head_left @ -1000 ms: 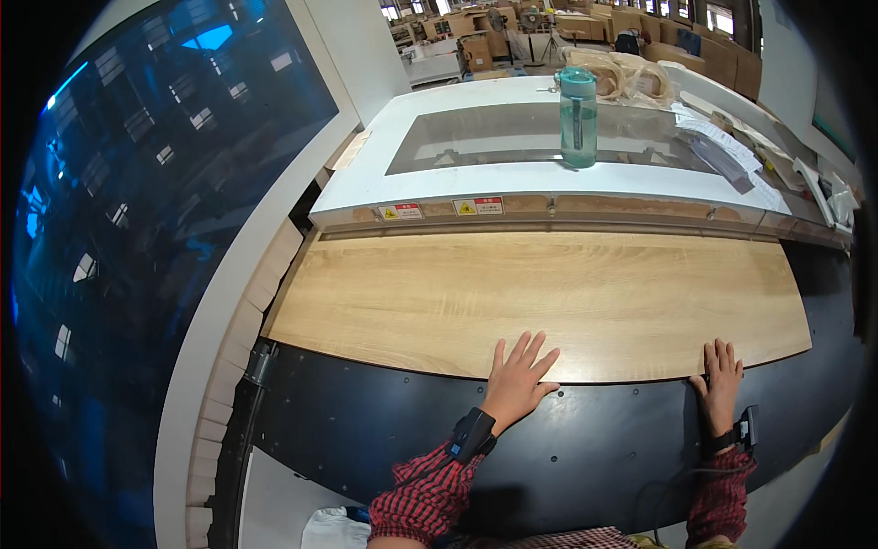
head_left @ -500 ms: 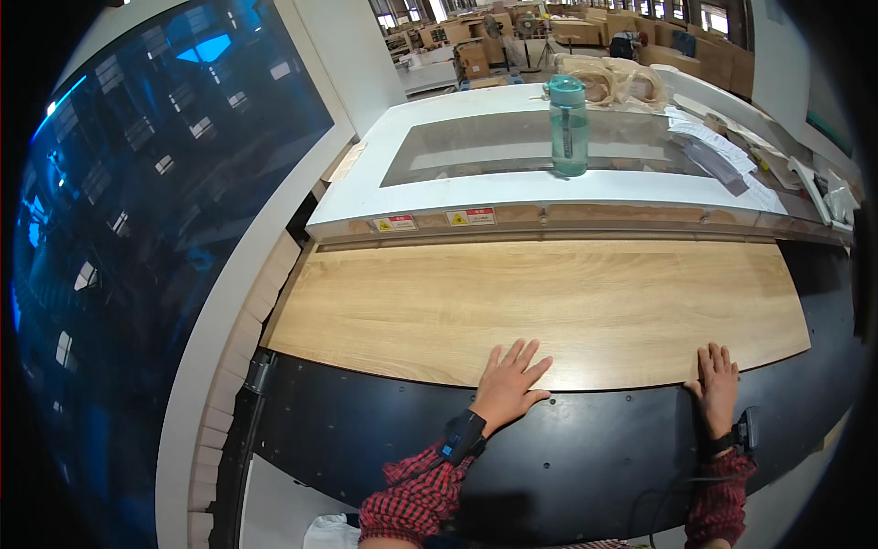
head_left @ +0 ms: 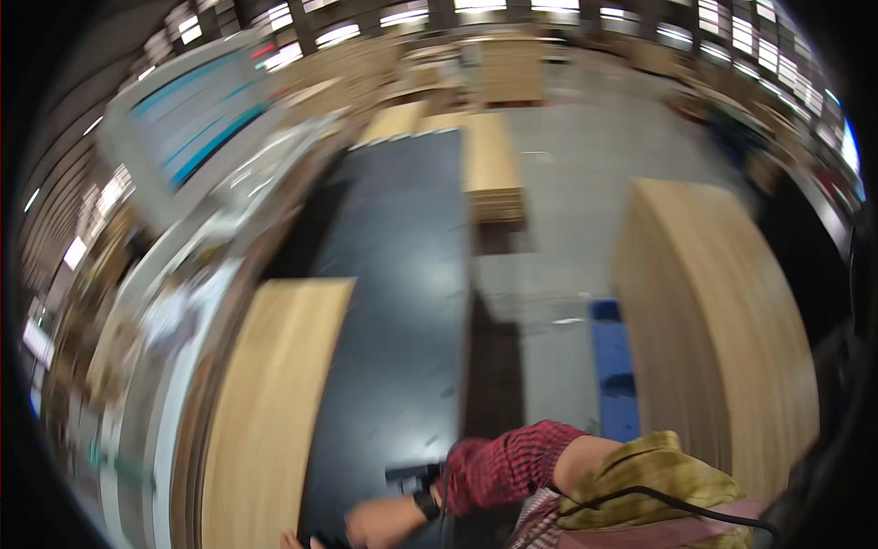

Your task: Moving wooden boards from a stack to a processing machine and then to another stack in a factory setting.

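Observation:
A pale wood-grain board (head_left: 274, 412) lies along the left side of the black worktable (head_left: 402, 274). At the bottom of the view, my right hand (head_left: 377, 522) is over the table close to the board, its fingers smeared by motion. A black band and small device sit on that wrist, below a red checked sleeve. Only a sliver of what looks like my left hand (head_left: 291, 542) shows at the bottom edge by the board. Something dark lies between the two hands, too blurred to make out.
A tall stack of wood boards (head_left: 722, 302) stands at the right, beside a blue pallet (head_left: 608, 366). More boards (head_left: 494, 174) are piled past the table. A monitor (head_left: 197, 123) rises at the upper left; a blurred greenish bottle (head_left: 123, 467) is at the lower left.
My view has swung sharply to the right, along the table's length. Both hands were spread by the board's near edge; now they are close together at the bottom of the view.

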`<state>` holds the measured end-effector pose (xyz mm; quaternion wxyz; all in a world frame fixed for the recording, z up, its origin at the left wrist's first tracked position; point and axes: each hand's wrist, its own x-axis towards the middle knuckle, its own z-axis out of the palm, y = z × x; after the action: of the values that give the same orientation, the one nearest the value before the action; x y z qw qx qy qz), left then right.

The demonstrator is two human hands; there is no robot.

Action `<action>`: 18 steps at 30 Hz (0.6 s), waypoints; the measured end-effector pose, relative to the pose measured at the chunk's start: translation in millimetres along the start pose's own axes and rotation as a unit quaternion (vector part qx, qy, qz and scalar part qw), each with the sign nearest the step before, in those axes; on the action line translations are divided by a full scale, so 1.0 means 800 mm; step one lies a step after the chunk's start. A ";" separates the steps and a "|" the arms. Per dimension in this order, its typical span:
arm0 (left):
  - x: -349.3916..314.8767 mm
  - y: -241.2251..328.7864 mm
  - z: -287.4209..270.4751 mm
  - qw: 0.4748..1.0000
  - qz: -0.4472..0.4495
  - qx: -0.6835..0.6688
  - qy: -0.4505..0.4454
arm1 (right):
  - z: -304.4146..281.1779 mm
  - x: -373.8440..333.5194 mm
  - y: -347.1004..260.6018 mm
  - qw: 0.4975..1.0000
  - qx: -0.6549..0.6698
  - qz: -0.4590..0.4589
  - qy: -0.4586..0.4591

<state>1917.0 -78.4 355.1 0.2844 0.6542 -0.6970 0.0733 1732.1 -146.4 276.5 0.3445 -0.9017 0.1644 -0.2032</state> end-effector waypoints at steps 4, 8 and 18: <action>0.031 0.201 0.040 0.990 0.029 -0.134 -0.040 | 0.066 -0.339 0.049 0.905 0.170 0.378 -0.094; 0.040 0.347 0.101 0.957 0.116 -0.253 -0.077 | 0.041 -0.501 0.034 0.793 0.297 0.529 0.051; 0.091 0.693 0.257 0.771 0.180 -0.535 -0.295 | -0.314 -0.704 -0.249 0.523 -0.081 -0.048 0.847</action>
<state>1327.3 -165.5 370.3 0.3504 0.2486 -0.7782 -0.4580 1156.3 101.4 442.0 -0.0416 -0.3357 0.3513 -0.8730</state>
